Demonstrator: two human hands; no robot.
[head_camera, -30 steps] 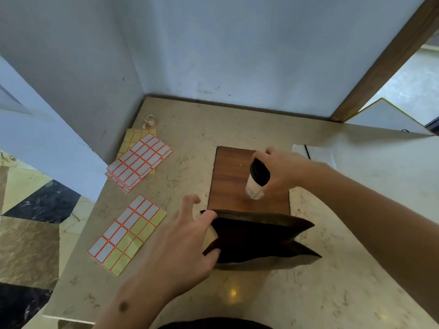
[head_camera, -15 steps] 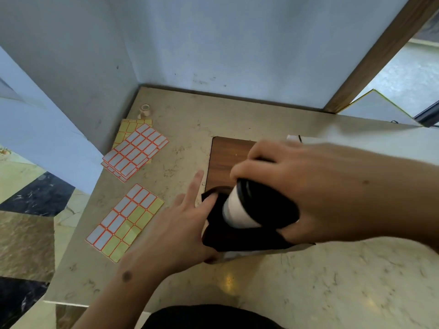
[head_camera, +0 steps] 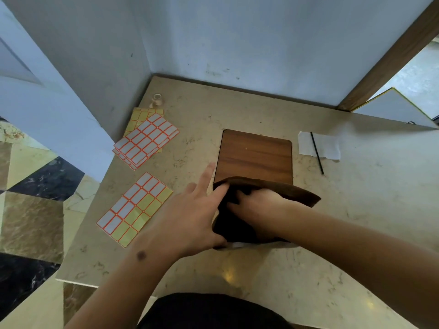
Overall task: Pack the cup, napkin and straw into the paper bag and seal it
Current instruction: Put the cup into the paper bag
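Note:
The brown paper bag (head_camera: pixel 294 192) stands open near the table's front, its mouth facing up. My left hand (head_camera: pixel 190 217) grips the bag's left rim, thumb inside and fingers outside. My right hand (head_camera: pixel 259 201) reaches down into the bag's mouth; its fingertips are hidden in the dark interior. The cup is out of sight inside the bag, so I cannot see whether my right hand still grips it. A white napkin (head_camera: pixel 329 147) lies flat at the right, with a thin black straw (head_camera: pixel 317 153) lying across it.
A wooden board (head_camera: pixel 256 153) lies flat behind the bag. Sticker sheets (head_camera: pixel 147 138) are stacked at the left, with another sheet (head_camera: pixel 134 208) nearer the table's left edge. A small tape roll (head_camera: pixel 156 100) stands by the corner wall. The marble table (head_camera: pixel 368 222) ends at the left and front.
My right hand has carried the cup from above the board down into the bag, where the cup is now hidden. My left hand kept holding the bag's left rim.

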